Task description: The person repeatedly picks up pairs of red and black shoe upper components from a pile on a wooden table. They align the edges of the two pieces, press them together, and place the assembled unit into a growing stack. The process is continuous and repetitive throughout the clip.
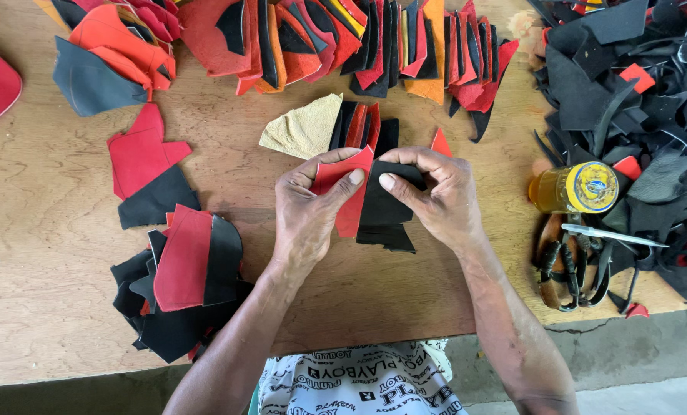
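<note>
My left hand (306, 209) pinches a red leather piece (349, 192) between thumb and fingers at the middle of the wooden table (43, 253). My right hand (435, 192) grips a black leather piece (383, 207) that overlaps the red one's right edge. Both pieces are held together just above the table. Behind them lies a fanned row of red and black pieces (366, 124) with a tan suede piece (306, 127) at its left end.
Stacked red, orange and black pieces (297, 38) line the far edge. More red and black pieces (178, 284) lie at the left. A heap of black scraps (635, 92), a yellow glue jar (578, 188) and scissors (582, 261) sit at the right.
</note>
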